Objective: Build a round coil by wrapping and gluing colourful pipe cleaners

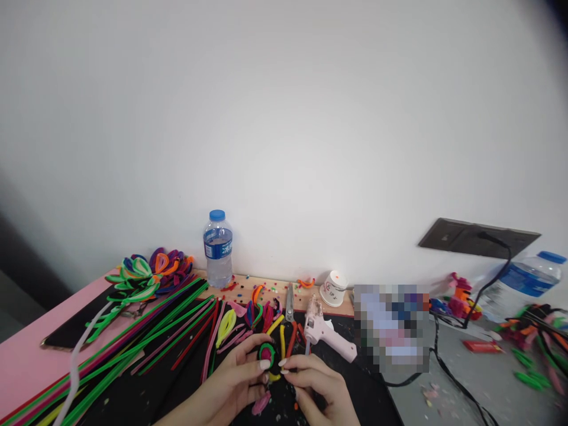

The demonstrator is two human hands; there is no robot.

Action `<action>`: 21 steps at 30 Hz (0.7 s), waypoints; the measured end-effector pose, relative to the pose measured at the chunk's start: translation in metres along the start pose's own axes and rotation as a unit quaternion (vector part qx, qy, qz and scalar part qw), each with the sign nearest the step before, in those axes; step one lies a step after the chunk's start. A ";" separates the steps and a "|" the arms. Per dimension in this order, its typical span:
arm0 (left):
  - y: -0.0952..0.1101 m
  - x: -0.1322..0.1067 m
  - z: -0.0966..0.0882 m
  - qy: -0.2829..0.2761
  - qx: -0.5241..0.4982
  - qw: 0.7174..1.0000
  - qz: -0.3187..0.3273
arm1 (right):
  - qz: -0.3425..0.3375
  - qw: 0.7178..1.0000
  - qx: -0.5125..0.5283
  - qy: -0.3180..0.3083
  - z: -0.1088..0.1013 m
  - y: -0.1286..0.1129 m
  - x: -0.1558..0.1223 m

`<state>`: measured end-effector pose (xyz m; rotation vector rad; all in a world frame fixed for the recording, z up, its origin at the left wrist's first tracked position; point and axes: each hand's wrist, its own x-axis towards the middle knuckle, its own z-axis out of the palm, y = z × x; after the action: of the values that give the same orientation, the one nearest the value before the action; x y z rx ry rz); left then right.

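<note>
The left hand point(237, 373) holds a small round coil of fuzzy pipe cleaner point(266, 355), green around a magenta middle, pinched between thumb and fingers, to the left of the pink hot glue gun point(335, 343) and nearer the viewer. The right hand point(322, 381) is just in front of the glue gun, its fingertips drawn close together beside the coil; whether they grip anything cannot be told.

The glue gun lies on its side on the black part of the bench, its handle slanting to the right. Just left of it are scissors point(290, 305), blades pointing to the wall. Further left lie a yellow looped pipe cleaner point(226, 327) and a spread of long straight pipe cleaners point(106, 378), many of them green. Behind the glue gun, a white paper cup point(333, 290) stands upside down. Well to its left, near the wall, stand a blue-capped water bottle point(219, 248) and, beyond that, a heap of multicoloured looped flowers point(153, 272). Well to its right, past a pixelated patch, are a black cable point(457, 389), a red packet point(483, 347) and a second water bottle point(528, 281).
</note>
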<state>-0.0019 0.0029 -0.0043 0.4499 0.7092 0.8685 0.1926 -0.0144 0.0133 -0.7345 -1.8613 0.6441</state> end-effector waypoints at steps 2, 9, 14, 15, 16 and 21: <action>0.001 0.000 0.001 -0.007 0.003 1.000 0.003 | 0.000 1.000 -0.007 0.003 0.000 -0.001 0.000; 0.001 -0.002 0.004 -0.004 0.010 1.000 0.004 | -0.014 0.999 -0.029 0.000 0.001 -0.004 0.002; -0.001 0.000 0.002 -0.014 0.007 1.000 0.012 | -0.033 0.999 -0.036 -0.003 0.001 -0.003 0.003; -0.001 0.001 0.001 -0.016 0.007 1.000 0.013 | -0.035 0.999 -0.037 -0.004 0.001 -0.003 0.003; -0.002 0.001 0.000 -0.018 0.008 1.000 0.013 | -0.036 0.999 -0.037 -0.005 0.001 -0.002 0.003; -0.004 0.004 -0.003 -0.023 0.010 1.000 0.013 | -0.036 0.999 -0.039 -0.011 0.001 -0.001 0.002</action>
<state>-0.0006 0.0038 -0.0104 0.4971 0.6716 0.8728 0.1910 -0.0140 0.0153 -0.7111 -1.9329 0.5377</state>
